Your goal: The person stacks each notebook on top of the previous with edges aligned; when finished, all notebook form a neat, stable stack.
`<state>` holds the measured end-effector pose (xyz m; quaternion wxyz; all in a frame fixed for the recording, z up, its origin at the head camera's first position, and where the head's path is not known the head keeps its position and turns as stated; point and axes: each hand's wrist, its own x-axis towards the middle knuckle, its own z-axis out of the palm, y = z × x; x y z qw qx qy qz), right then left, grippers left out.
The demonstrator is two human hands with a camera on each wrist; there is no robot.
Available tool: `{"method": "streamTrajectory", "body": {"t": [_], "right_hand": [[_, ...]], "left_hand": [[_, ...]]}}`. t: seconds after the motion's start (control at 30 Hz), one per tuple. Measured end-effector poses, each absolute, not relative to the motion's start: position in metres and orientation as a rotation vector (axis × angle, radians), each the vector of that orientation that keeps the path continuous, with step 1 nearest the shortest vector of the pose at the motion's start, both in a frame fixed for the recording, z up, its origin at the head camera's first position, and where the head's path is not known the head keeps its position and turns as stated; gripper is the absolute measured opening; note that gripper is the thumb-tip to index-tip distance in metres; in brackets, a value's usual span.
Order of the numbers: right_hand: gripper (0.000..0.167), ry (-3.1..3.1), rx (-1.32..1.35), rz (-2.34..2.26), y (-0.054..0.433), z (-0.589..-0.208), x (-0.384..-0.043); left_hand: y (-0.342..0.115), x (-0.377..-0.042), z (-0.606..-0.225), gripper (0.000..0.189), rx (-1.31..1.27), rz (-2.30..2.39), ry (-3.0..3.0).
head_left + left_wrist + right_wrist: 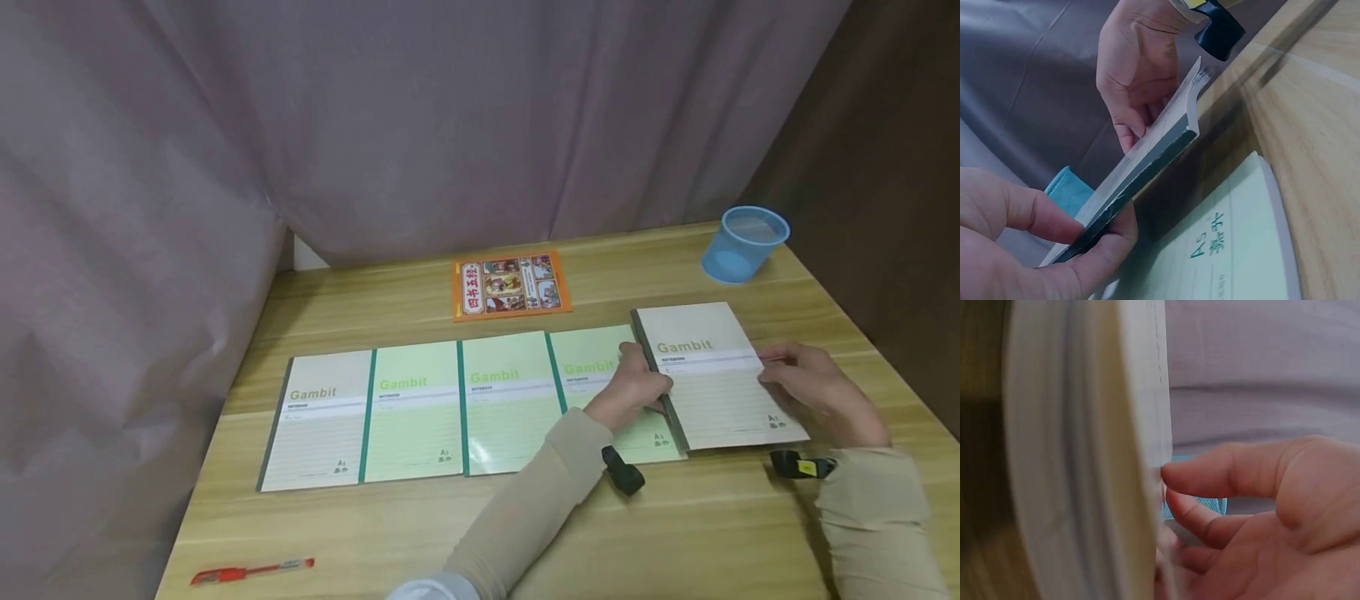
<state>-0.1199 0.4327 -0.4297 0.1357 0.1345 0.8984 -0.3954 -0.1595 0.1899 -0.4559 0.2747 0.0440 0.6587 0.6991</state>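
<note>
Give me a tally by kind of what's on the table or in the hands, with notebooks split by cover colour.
White notebooks: 2
Green notebooks: 3
Orange book: 1
Red pen: 1
Blue cup: 1
Total: 8

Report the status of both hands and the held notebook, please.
Left hand pinching white notebook by spine, right hand by opposite edge. Notebook lifted, cover up. Rightmost green notebook close by that spine, possibly in the way.
</note>
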Motion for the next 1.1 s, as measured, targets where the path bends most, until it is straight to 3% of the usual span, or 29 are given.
{"method": "streamTrajectory", "body": {"t": [0.07,0.37,0.6,1.1], "right_hand": [[0.054,2.628,0.370,-1.137,0.430,-0.429,-0.120],[0.049,2.712,0.197,-1.176,0.411,-0.425,-0.120],[0.047,2.778,0.145,-1.172,0.396,-0.418,-0.121],[0.050,2.730,0.172,-1.486,0.355,-0.409,-0.123]], "left_hand": [[0.187,-0.159,-0.456,0.087,0.104,1.898,1.754],[0.166,-0.166,-0.454,0.062,0.161,1.920,1.725],[0.150,-0.174,-0.447,0.055,0.127,1.898,1.729],[0.110,-0.184,-0.421,0.065,0.248,1.868,1.758]]}}
